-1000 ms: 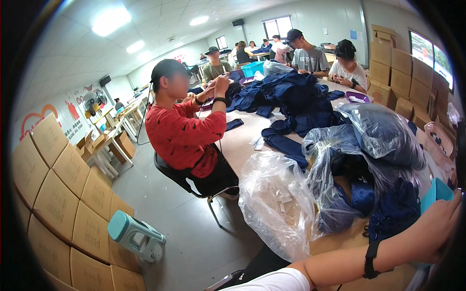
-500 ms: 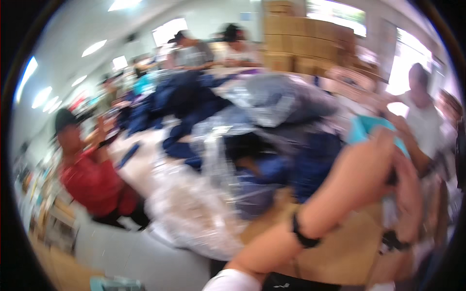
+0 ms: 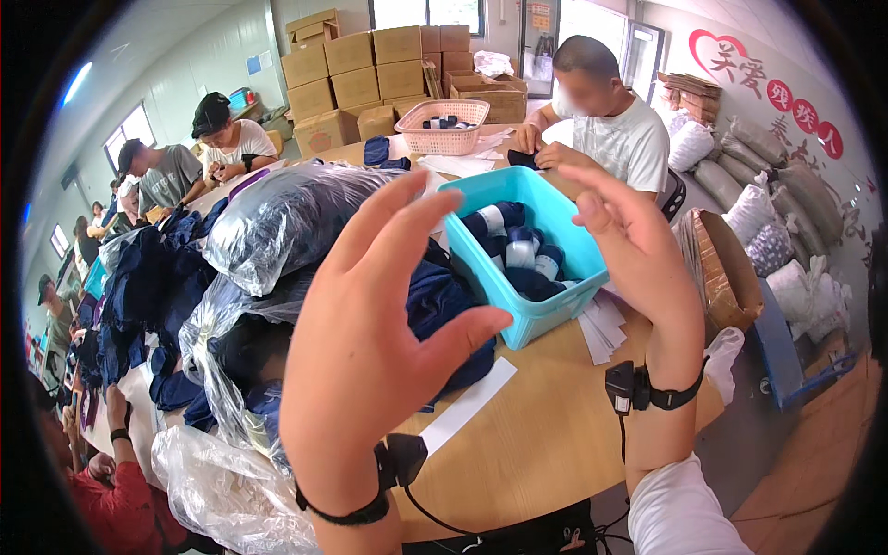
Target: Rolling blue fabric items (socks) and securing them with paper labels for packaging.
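The head view looks out from above the near edge of the counter [image 3: 546, 435], angled down across its top, with the far edge and the stacked boxes [image 3: 356, 79] behind it in the upper part. It sits close: the left hand [image 3: 356, 314] and right hand [image 3: 638, 236] loom large before the lens, and the turquoise bin [image 3: 560, 310] just beyond is seen from above, into its open top. Fisheye width takes in the counter's left stretch and the floor past its right edge, within a dark curved rim
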Motion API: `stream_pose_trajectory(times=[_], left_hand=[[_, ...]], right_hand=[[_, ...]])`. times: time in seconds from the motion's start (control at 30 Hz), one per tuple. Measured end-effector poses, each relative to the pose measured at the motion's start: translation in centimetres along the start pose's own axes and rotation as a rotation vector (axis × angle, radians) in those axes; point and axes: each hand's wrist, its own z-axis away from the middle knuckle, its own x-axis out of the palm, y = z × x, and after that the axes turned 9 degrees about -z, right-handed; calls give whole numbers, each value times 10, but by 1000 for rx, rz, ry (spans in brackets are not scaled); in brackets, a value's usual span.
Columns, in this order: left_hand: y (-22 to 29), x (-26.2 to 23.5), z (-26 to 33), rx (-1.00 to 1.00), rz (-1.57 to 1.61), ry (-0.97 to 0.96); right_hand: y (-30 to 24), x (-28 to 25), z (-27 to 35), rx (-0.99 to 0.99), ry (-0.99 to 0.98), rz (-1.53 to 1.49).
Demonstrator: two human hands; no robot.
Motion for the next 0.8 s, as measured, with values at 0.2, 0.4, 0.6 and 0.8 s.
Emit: stream_pose_trajectory(times=[0.2,0.4,0.6,0.8], left_hand=[[33,-55,-1,677,477,-62],[61,-90,0,899,341,-79],[74,-116,22,652,188,-165],[53,-138,27,808,105,-332]], right_hand=[[-30,-1,-6,124,-32,-491],[-20,-7,-1,175,-87,-464],[-35,48,7,198,-306,-82],[19,136,35,-310,-305,77]])
